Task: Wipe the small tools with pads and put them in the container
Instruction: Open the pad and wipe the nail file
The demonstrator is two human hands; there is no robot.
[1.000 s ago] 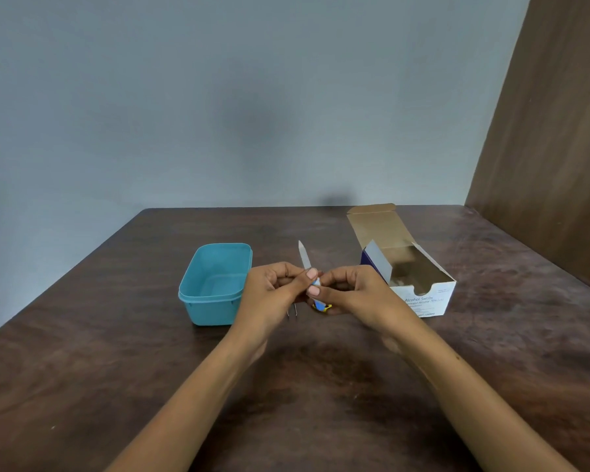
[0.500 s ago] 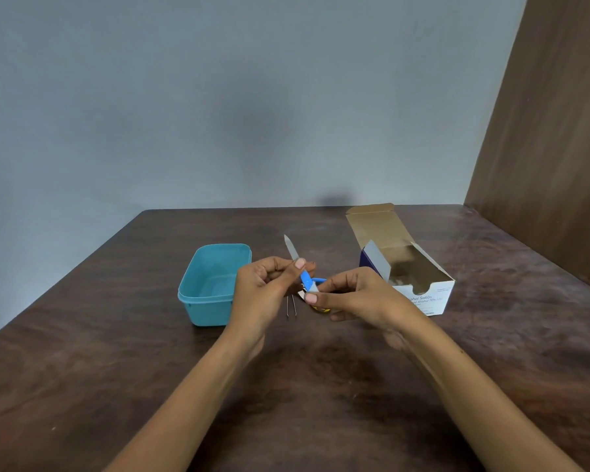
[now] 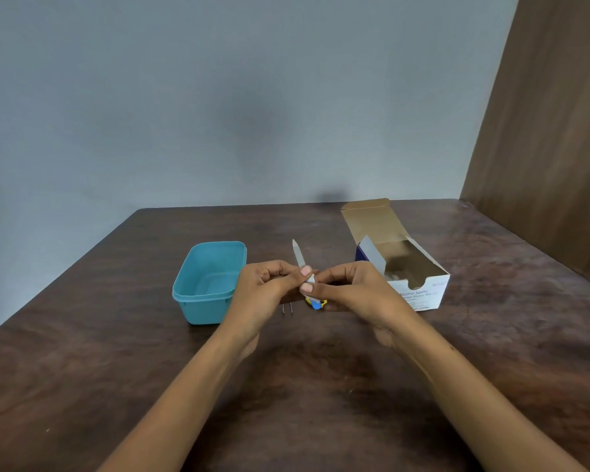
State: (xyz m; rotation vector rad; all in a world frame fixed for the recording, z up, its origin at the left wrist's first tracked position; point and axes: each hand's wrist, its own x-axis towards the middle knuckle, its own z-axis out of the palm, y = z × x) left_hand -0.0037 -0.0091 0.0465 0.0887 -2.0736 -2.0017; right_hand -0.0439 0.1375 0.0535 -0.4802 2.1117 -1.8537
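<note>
A slim grey nail file (image 3: pixel 297 255) points up and slightly left between my two hands, above the table's middle. My left hand (image 3: pixel 269 287) pinches the file with thumb and fingers. My right hand (image 3: pixel 351 287) presses a small white pad (image 3: pixel 310 279) against the file's lower part, and its handle is hidden there. The open teal container (image 3: pixel 188 294) stands just left of my left hand, with nothing visible inside. Metal tweezers (image 3: pixel 286 309) and a small blue and yellow tool (image 3: pixel 316 303) lie on the table under my hands.
An open white carton of alcohol swabs (image 3: pixel 419 294) sits to the right of my hands, flap up. The dark wooden table (image 3: pixel 304 386) meets a grey wall behind and a brown wooden panel (image 3: pixel 552 137) at the right.
Half a second ago the file's blue handle showed between my hands; now my right hand with the pad covers it again. The file tip has tilted slightly more upright.
</note>
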